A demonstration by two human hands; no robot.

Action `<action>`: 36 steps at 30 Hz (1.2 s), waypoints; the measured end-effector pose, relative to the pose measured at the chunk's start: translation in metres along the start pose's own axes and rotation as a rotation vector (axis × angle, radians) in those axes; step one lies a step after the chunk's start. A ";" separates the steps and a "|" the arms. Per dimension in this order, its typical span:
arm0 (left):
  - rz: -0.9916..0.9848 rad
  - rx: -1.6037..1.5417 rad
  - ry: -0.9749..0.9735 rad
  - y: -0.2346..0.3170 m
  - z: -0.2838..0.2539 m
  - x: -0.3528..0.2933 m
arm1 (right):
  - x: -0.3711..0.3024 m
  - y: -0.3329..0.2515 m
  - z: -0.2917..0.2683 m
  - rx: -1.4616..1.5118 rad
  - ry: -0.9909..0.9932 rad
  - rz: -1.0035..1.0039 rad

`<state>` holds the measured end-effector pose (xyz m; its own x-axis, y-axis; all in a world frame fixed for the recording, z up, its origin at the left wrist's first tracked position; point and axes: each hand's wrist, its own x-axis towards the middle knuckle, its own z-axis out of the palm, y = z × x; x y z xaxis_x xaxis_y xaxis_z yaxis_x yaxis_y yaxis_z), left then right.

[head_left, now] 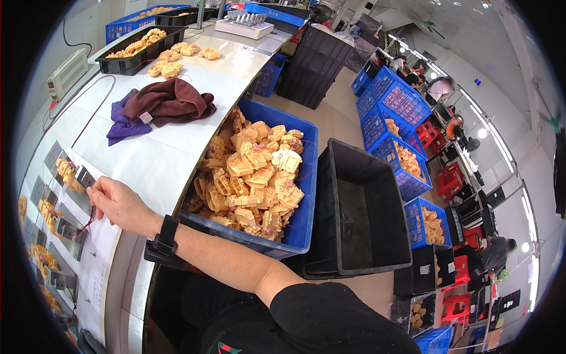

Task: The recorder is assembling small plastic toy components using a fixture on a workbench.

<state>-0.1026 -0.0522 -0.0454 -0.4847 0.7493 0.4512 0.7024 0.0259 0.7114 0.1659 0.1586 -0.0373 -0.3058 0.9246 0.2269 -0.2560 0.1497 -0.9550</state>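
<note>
My right hand (121, 203) reaches across to the left side of the bench, thumb and fingers pinched together. What they pinch is too small to make out. Right beside the fingertips is a small dark block (85, 176) on a fixture, with a yellow plastic part (66, 171) set against it. A thin dark red wire (89, 223) hangs just under the fingers. Nearer to me along the bench edge are several similar fixtures, one bearing another yellow part (48, 213). My left hand is out of view.
A blue crate (309, 171) heaped with yellow plastic parts (253, 171) stands against the bench, beside a black bin (368, 206). Brown and purple cloths (171, 103) lie on the bench. Behind them sits a black tray (124, 62) of parts. Blue crates (407, 183) line the right.
</note>
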 end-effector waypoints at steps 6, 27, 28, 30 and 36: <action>-0.009 0.023 -0.018 -0.002 -0.002 0.000 | -0.001 -0.001 0.000 -0.012 -0.001 0.006; -0.002 0.040 -0.034 0.002 -0.002 0.001 | -0.001 -0.002 0.001 -0.030 0.009 -0.007; -0.002 0.043 -0.031 0.000 -0.003 0.001 | -0.001 -0.002 0.002 -0.031 0.008 -0.014; 0.020 0.075 -0.032 -0.003 -0.007 0.000 | -0.001 -0.002 0.004 -0.026 -0.001 -0.018; -0.060 0.025 -0.020 0.007 -0.003 -0.005 | -0.004 0.000 0.003 -0.057 0.017 -0.008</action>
<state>-0.0968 -0.0576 -0.0411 -0.5160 0.7589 0.3973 0.6854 0.0876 0.7229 0.1641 0.1535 -0.0379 -0.2885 0.9291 0.2314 -0.2057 0.1758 -0.9627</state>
